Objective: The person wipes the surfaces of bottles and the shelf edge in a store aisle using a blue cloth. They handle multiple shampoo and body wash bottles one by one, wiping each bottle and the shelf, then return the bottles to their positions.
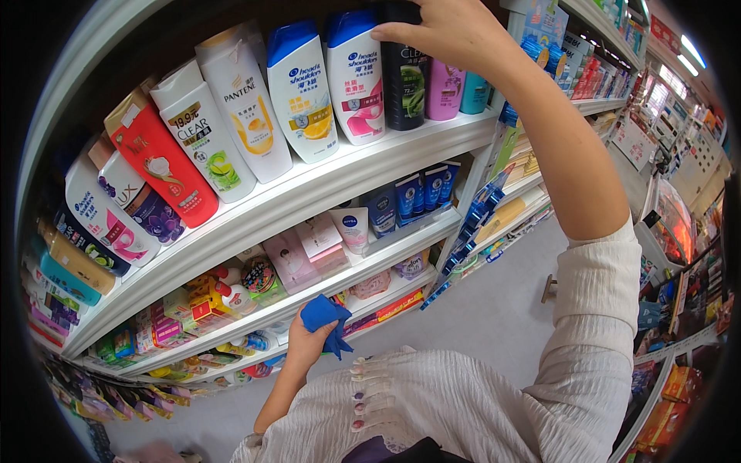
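My left hand (308, 341) is closed around a folded blue cloth (327, 324) low in front of the shelves. My right hand (457, 29) is raised to the upper shelf (347, 151), its thumb by the blue cap of a white Head & Shoulders bottle (356, 87). It reaches over a black Clear bottle (405, 87); its fingertips are cut off by the frame, so what it grips cannot be told. A pink bottle (444, 89) and a teal bottle (474, 94) stand beneath the wrist. To the left stand another Head & Shoulders bottle (303, 98), a Pantene bottle (246, 110) and a red bottle (162, 162).
Lower shelves hold a Nivea tube (352, 227), blue tubes (408, 197) and pink boxes (292, 260). Blue clip strips (477, 214) hang at the shelf's right end. Grey floor (492, 330) shows behind my right arm. More stocked shelves stand at the right.
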Action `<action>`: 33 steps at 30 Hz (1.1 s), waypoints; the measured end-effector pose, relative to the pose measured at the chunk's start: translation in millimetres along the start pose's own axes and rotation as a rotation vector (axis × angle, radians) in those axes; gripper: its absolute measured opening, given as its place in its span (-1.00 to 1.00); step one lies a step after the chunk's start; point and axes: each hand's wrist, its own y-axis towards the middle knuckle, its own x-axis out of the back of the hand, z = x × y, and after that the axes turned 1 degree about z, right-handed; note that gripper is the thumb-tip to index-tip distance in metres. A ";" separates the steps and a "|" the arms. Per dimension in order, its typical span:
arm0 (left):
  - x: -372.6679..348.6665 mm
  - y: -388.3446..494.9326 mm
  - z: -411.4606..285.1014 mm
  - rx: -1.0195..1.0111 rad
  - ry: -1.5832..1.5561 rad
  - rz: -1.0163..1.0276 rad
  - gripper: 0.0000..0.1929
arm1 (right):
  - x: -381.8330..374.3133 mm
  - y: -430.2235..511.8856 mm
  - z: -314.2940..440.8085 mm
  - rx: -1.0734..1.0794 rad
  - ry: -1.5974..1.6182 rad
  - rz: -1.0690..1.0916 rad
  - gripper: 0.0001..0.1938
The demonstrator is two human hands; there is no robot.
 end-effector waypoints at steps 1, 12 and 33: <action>0.0 -0.4 -0.5 0.018 0.031 -0.006 -0.59 | -1.4 -2.9 -1.9 0.033 -0.062 -0.024 -0.48; -2.2 3.4 -2.3 0.035 0.051 -0.013 -0.56 | 20.4 -62.7 -1.4 -0.130 0.305 -0.054 -0.37; -84.7 49.1 -127.9 -0.354 0.015 0.526 -0.16 | -48.1 -209.5 128.7 -0.539 1.271 -0.475 -0.15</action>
